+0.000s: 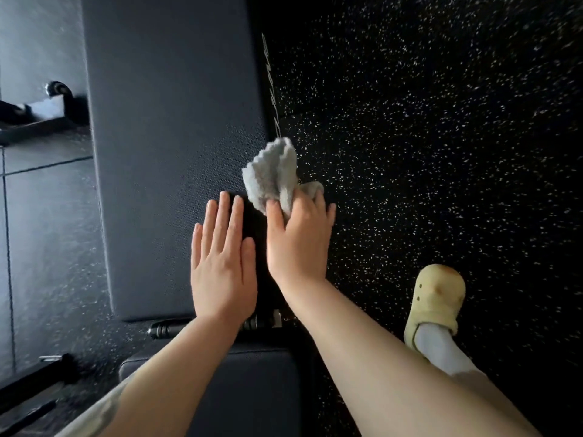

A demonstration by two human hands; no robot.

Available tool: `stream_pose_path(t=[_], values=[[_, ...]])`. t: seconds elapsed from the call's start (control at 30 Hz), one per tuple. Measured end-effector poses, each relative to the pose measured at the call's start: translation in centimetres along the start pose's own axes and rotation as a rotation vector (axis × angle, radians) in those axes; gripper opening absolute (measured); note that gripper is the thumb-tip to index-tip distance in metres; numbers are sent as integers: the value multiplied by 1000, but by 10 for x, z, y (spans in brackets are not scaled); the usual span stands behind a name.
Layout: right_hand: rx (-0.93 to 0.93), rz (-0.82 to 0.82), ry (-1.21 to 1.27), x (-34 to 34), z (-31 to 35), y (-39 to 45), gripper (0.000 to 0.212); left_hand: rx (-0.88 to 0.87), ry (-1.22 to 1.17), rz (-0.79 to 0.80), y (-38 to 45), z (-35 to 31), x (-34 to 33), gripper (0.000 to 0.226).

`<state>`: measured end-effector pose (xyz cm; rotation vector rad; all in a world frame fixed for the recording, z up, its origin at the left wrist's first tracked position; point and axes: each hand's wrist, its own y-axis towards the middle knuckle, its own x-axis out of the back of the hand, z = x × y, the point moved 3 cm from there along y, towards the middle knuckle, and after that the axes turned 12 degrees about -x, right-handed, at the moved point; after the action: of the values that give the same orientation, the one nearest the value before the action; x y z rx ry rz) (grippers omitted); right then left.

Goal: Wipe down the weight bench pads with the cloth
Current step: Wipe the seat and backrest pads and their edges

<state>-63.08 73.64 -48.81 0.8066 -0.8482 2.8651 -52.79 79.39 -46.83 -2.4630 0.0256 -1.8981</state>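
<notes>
The long dark back pad of the weight bench runs away from me up the middle of the view. A shorter seat pad lies nearest me, with a gap between the two. My left hand lies flat, fingers straight, on the near right part of the back pad. My right hand holds a bunched light grey cloth against the pad's right edge, fingers fairly straight over it. Most of the cloth sticks up beyond my fingertips.
Black speckled rubber floor spreads to the right. My foot in a yellow clog and white sock stands there. A metal bench frame bar crosses the gap between the pads. Black equipment parts sit on dark mats at left.
</notes>
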Motion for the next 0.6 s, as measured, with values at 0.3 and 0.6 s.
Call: stream_pose_path(t=[0.3, 0.6], values=[[-55, 232, 280, 3, 3, 11, 36, -17, 9, -36, -2, -2, 0, 53], [-105, 346, 417, 13, -42, -42, 37, -18, 3, -34, -1, -1, 1, 53]])
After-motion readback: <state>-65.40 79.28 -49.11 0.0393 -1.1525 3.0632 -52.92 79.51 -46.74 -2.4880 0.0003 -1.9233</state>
